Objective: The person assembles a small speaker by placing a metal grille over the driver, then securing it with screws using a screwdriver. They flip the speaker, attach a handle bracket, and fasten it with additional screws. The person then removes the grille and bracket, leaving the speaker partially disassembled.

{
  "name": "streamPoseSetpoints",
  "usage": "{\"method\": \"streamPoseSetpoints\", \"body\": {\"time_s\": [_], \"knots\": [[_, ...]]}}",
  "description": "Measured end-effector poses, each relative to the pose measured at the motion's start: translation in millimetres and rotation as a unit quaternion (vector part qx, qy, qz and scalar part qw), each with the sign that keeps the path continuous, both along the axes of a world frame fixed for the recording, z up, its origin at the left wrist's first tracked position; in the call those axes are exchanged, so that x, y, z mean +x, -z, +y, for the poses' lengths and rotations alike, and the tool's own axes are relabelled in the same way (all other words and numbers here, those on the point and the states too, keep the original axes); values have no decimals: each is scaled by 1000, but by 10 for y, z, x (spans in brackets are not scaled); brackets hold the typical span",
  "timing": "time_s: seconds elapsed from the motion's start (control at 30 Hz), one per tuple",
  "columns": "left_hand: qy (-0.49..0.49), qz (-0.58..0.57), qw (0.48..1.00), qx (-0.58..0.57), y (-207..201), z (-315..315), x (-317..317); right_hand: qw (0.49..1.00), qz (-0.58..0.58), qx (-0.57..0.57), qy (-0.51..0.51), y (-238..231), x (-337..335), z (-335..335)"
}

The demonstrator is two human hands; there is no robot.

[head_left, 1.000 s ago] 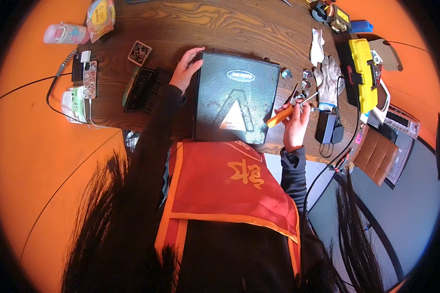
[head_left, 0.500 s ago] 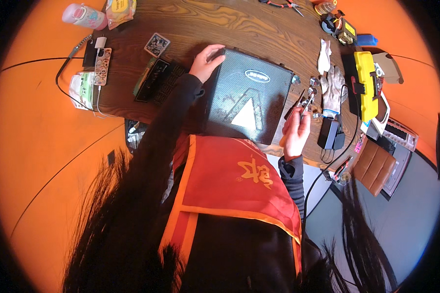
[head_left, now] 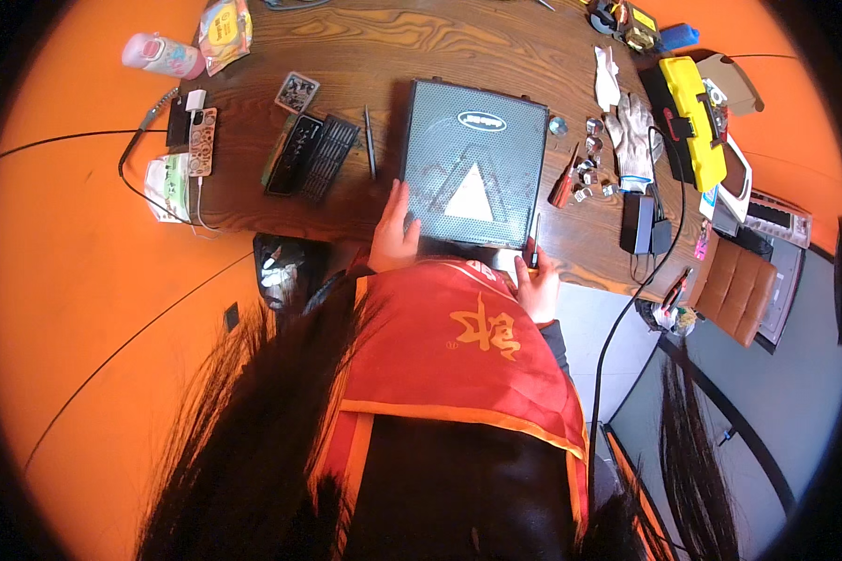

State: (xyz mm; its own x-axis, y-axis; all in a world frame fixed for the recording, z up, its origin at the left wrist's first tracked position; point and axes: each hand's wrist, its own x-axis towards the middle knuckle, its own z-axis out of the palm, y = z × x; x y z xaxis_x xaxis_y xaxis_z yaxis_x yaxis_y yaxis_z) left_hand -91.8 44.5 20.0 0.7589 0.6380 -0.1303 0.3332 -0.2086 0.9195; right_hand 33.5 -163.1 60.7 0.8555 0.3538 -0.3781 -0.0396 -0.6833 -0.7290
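A flat black case (head_left: 430, 140) with a perforated mesh cover, an oval badge and a white triangle lies at the table's near edge in front of me. My left hand (head_left: 395, 238) is at its near left corner, fingers stretched along the side and thumb apart. Beside the near right corner, my right hand (head_left: 538, 290) grips a slim screwdriver (head_left: 535, 245), its shaft pointing away from me. A second screwdriver (head_left: 562, 185) with a red handle lies right of the case. Several small shiny metal parts (head_left: 592, 150) are scattered beyond it.
Left of the case lie a thin dark pen-like tool (head_left: 370, 140), an open bit set (head_left: 313, 154) and a small box of parts (head_left: 297, 92). On the right are gloves (head_left: 632, 140), a black power adapter (head_left: 637, 224), a cable and a yellow toolbox (head_left: 697, 122).
My left hand has slid from the case's far left corner to its near left. My right hand has come back from the metal parts to the near right corner with the screwdriver.
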Motion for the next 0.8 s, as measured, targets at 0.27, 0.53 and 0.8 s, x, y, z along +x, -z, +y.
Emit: {"method": "streamPoseSetpoints", "body": {"time_s": [0.27, 0.53, 0.8], "knots": [[59, 69, 996, 21, -330, -20, 53, 989, 108, 32, 91, -64, 6, 65], [129, 47, 976, 166, -685, -25, -7, 970, -11, 194, 145, -320, 35, 34], [100, 10, 965, 241, -784, 36, 139, 945, -59, 279, 162, -504, 243, 138]]}}
